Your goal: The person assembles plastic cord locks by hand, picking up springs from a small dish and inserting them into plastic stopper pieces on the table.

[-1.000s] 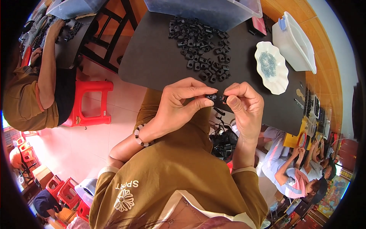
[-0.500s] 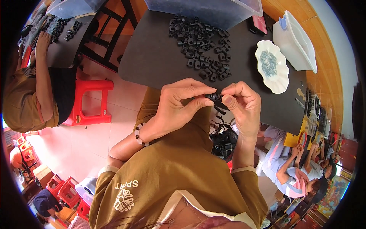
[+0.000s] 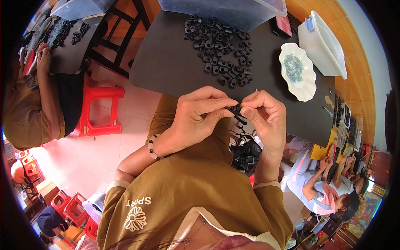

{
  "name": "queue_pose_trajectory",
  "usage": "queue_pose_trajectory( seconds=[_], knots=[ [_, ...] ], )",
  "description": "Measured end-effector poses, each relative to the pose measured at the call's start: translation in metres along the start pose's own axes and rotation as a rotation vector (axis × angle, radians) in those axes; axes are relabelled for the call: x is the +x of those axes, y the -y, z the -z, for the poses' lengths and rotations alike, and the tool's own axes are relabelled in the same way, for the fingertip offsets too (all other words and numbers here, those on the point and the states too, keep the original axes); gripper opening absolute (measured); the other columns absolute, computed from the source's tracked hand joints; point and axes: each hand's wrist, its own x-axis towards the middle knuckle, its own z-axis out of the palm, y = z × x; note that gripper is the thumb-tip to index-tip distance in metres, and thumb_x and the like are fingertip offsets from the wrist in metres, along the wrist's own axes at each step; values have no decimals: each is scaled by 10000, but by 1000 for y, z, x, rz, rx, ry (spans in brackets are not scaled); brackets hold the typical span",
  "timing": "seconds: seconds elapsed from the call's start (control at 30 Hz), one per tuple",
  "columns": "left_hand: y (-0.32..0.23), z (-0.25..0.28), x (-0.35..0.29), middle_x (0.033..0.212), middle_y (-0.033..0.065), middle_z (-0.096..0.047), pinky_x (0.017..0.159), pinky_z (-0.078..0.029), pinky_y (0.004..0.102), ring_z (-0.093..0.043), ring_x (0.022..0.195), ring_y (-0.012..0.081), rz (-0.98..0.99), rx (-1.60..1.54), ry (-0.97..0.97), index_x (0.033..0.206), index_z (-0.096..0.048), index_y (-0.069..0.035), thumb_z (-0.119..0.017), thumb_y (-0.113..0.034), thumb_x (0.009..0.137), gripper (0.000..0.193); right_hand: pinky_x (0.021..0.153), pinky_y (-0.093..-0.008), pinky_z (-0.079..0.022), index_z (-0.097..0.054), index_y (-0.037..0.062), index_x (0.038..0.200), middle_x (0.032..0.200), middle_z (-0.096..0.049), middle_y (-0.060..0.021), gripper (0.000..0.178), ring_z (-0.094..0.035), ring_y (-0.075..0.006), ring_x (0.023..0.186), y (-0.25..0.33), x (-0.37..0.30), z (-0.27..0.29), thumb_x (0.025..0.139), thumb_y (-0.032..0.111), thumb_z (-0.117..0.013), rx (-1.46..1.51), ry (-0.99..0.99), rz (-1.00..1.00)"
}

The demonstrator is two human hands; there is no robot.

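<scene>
Between my two hands, just past the near edge of the dark table [image 3: 160,54], is a small black plastic part [image 3: 235,110]. My left hand [image 3: 196,109], with a beaded bracelet at the wrist, pinches it from one side between thumb and index finger. From the other side my right hand [image 3: 267,118] grips it with thumb and fingertips. Fingers cover most of the part, so its shape is hard to make out. Beyond my hands lies a heap of small black plastic pieces with holes [image 3: 218,50]. A white scalloped dish [image 3: 306,85] of tiny clear bluish pieces sits to the right.
A translucent bin [image 3: 225,12] stands behind the heap. At right are a white plastic tub [image 3: 318,46] and a pink object [image 3: 284,27]. Black cords [image 3: 243,150] gather below the table edge. A co-worker sits at left on a red stool [image 3: 100,112]; other people work at right.
My fingertips have closed in around the black part, and my left fingers have shifted slightly right. At far left, the co-worker's hands have come together.
</scene>
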Motion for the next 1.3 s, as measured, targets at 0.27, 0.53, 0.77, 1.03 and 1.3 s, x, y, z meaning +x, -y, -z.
queue_pose_trajectory(
  seconds=[0.27, 0.53, 0.77, 1.03, 1.3],
  knots=[
    [-3, -2, -4, 966, 90, -669, 712, -607, 265, -691, 803, 191, -122, 124, -7, 1089, -758, -10, -654, 196, 805, 366, 741, -221, -483, -654, -8, 880, 922, -655, -54, 114, -585, -75, 821, -3, -6, -8, 876, -29, -766, -32, -57, 8],
    [-5, -5, -8, 940, 104, -660, 654, -562, 323, -658, 788, 243, -277, 252, -62, 1050, -744, 9, -677, 193, 706, 396, 717, -220, -476, -636, -8, 862, 896, -658, -52, 132, -579, -71, 805, -1, -9, -14, 871, -44, -762, -35, -85, 29],
    [-9, -1, -4, 944, 98, -659, 640, -542, 328, -646, 771, 243, -376, 329, -79, 1053, -741, 11, -679, 185, 706, 393, 755, -227, -488, -635, -7, 868, 912, -675, -52, 104, -589, -76, 821, -17, -3, -24, 918, -27, -724, 41, -27, -19],
    [-10, 3, 1, 941, 91, -713, 622, -516, 267, -653, 737, 156, -56, 78, -60, 1077, -769, -27, -756, 39, 848, 239, 794, -221, -500, -640, -7, 1002, 929, -689, -38, 125, -616, -71, 840, -19, -1, -21, 972, 88, -715, 268, -72, 21],
    [0, 1, -6, 942, 86, -733, 634, -507, 256, -648, 733, 134, 48, 35, -27, 1090, -771, -33, -755, 16, 863, 232, 737, -227, -526, -664, -16, 1001, 884, -699, -42, 152, -636, -79, 766, -28, -2, -16, 971, 122, -724, 228, -72, -1]
  ],
)
